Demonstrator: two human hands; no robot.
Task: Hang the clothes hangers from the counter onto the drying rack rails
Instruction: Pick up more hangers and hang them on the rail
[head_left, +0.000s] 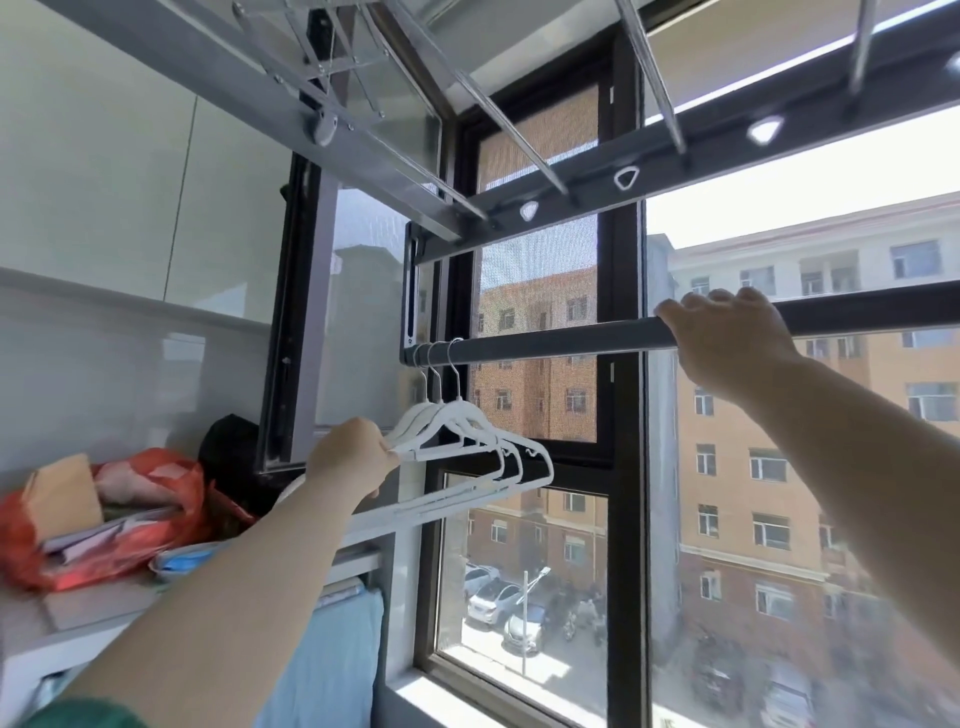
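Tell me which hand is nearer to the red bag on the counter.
Left. The left hand pinches the white hangers just right of and above the red bag; the right hand grips the rail far off to the right.

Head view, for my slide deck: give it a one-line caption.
Left hand holds three white hangers hooked on the drying rack rail; right hand grips the rail.

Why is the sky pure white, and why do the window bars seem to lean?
Head view: strong daylight overexposes the sky; the wide-angle lens tilts the window frame and rail; the red bag at left looks soft, the white hangers sharp.
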